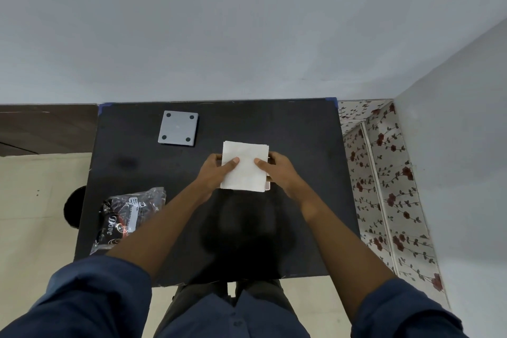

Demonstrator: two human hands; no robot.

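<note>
A stack of white paper napkins (245, 156) sits at the middle of the black table (301, 145). My left hand (216, 170) grips its left side, thumb lying on top. My right hand (277, 171) grips its right side, thumb on top as well. A pale pinkish edge shows under the stack at its lower right corner; what it belongs to I cannot tell.
A grey square plate with four dark round pads (178, 128) lies at the back left of the table. A crinkled black plastic wrapper (129, 217) lies near the table's left front edge. A wall runs behind the table, and flowered tiles (384, 186) line the right.
</note>
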